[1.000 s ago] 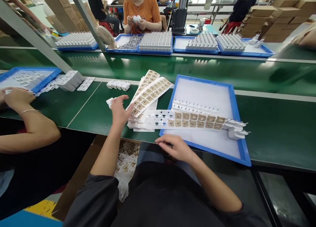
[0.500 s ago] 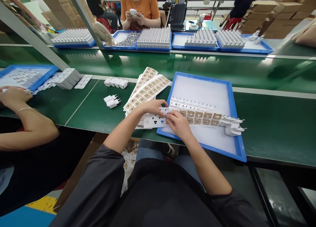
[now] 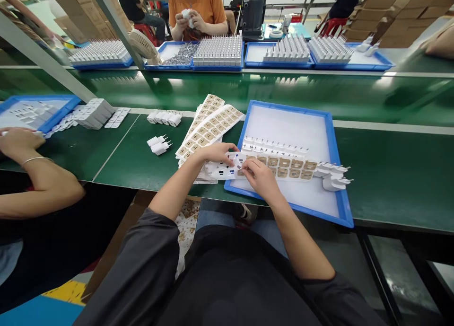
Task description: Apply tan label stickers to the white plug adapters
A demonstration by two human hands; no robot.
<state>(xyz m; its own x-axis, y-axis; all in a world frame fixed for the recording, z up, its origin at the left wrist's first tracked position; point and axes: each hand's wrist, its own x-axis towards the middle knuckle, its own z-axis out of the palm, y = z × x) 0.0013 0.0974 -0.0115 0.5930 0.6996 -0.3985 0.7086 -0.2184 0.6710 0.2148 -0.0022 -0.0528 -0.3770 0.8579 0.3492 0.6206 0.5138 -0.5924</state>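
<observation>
A long white label sheet point(image 3: 283, 167) with tan stickers lies across the near edge of a blue tray point(image 3: 331, 127). My left hand point(image 3: 218, 153) presses its fingers on the sheet's left, emptied part. My right hand point(image 3: 258, 174) is curled beside it, fingertips pinching at a sticker on the sheet. White plug adapters point(image 3: 333, 177) lie at the sheet's right end, and a row of them point(image 3: 273, 144) stands in the tray behind it. Two loose adapters point(image 3: 159, 145) lie on the green table to the left.
More sticker sheets point(image 3: 209, 125) fan out left of the tray. A co-worker's arm point(image 3: 39, 184) rests at the left by another blue tray point(image 3: 35, 110) and stacked white parts point(image 3: 94, 113). Across the green belt point(image 3: 248, 94), trays of adapters point(image 3: 220, 51) and a seated person in orange.
My left hand let go of two adapters on the table and came right onto the label sheet. My right hand moved up from the table edge to the sheet beside it.
</observation>
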